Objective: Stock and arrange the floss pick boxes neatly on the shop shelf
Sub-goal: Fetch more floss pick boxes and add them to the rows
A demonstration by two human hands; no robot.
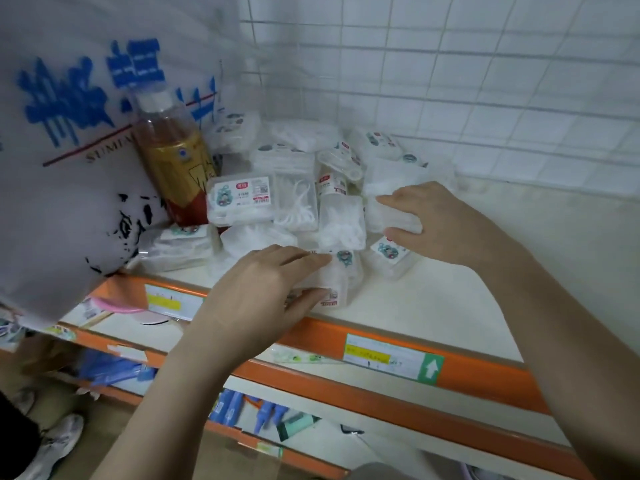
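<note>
a cream shop shelf (pixel 433 306) with an orange front edge stands against a white tiled wall (pixel 485 81). floss pick boxes (pixel 263 199) lie jumbled at its back-left. the left hand (pixel 256 292) pinches one front box (pixel 337 282); the right hand (pixel 436 223) grips another box (pixel 398 216).

Both arms reach fwd, left hand (pixel 258 289) & right hand (pixel 427 221) fingers curled, gripping.
</note>
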